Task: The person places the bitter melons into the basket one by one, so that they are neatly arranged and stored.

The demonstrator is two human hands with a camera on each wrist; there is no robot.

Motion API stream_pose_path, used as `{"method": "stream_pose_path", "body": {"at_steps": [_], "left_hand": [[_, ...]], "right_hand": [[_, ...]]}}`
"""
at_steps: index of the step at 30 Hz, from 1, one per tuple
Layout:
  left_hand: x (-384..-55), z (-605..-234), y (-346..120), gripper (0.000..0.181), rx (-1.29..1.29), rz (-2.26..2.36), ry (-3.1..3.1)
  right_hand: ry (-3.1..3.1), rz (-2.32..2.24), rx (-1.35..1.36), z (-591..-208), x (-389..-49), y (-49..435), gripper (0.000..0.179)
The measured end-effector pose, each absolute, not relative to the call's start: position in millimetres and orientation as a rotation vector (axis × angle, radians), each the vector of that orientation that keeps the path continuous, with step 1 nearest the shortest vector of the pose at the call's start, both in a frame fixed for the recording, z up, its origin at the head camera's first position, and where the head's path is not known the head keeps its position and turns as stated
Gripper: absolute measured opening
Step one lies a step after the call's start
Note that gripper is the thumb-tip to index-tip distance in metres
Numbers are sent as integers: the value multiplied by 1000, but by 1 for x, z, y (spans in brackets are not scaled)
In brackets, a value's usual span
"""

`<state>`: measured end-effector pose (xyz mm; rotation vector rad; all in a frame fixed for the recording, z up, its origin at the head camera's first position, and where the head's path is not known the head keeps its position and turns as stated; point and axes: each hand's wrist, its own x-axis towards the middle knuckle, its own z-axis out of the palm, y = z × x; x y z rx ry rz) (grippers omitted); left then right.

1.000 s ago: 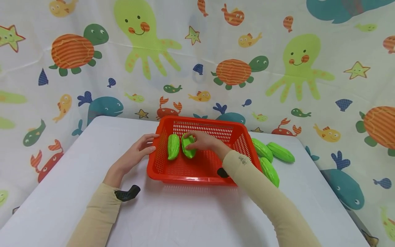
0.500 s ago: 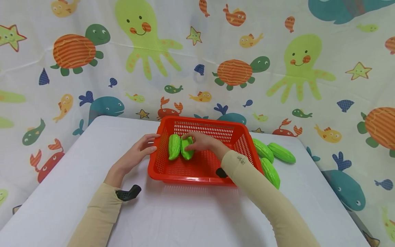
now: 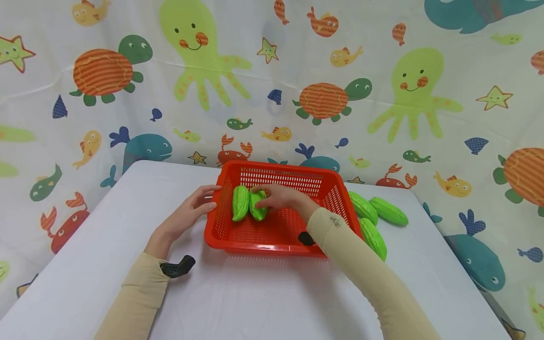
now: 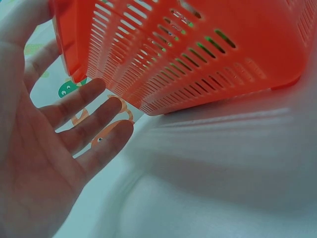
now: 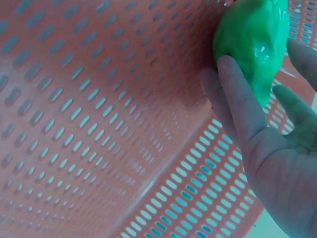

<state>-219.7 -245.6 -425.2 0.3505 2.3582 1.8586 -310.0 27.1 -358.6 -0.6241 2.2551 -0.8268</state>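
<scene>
My right hand (image 3: pixel 278 196) reaches into a red plastic basket (image 3: pixel 272 247), its fingers and thumb about a glossy green bitter melon (image 3: pixel 258 210). In the right wrist view, fingertips lie against the side of this bitter melon (image 5: pixel 252 44), near the slotted basket wall. Just left of it, a second bitter melon (image 3: pixel 240 203) lies lengthwise in the basket, close alongside. At the basket's left end, my left hand (image 3: pixel 187 212) touches the rim. The left wrist view shows this hand (image 4: pixel 44 148) with several fingers spread and relaxed beside the outer wall.
Outside the basket's right side lie three more bitter melons: one against the wall (image 3: pixel 363 208), one farther right (image 3: pixel 388 211) and one nearer the front (image 3: pixel 373 238). The white table (image 3: pixel 255 297) ends at a sea-animal curtain (image 3: pixel 272 108) behind.
My right hand has moved the bitter melon slightly left, bringing it up beside the other one. The left hand has stayed at the basket's rim.
</scene>
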Motion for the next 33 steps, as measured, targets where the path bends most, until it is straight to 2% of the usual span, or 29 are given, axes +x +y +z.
{"method": "stream_pose_path", "body": {"at_steps": [6, 14, 24, 33], "left_hand": [[-220, -424, -246, 56, 352, 1854, 2360], [-219, -426, -250, 57, 348, 1849, 2380], [-221, -425, -246, 57, 336, 1849, 2367], [-222, -425, -246, 56, 355, 1844, 2369]], "right_hand": [[2180, -926, -513, -352, -309, 35, 65], [2162, -898, -566, -352, -307, 36, 60], [2172, -906, -531, -356, -309, 36, 62], [2287, -1015, -554, -306, -300, 81, 67]]}}
